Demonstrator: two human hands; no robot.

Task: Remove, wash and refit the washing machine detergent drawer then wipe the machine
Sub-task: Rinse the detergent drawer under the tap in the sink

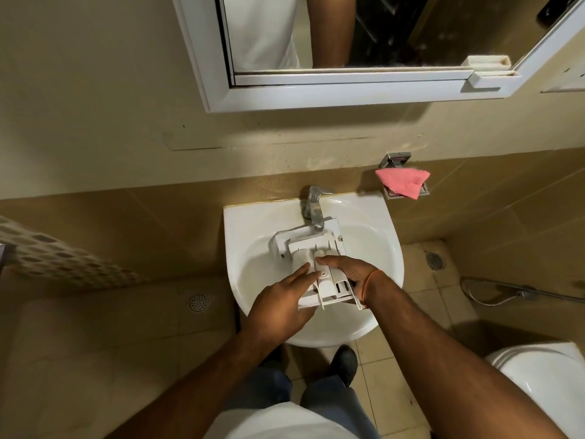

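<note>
We hold the detergent drawer (319,267) over the washbasin (240,229), its front end at twelve o'clock under the tap (315,210), likely so rinse water falls inside. Our right hand (348,270) grips its three o'clock side; our left hand (281,299) supports the seven o'clock corner, fingers straight.
</note>
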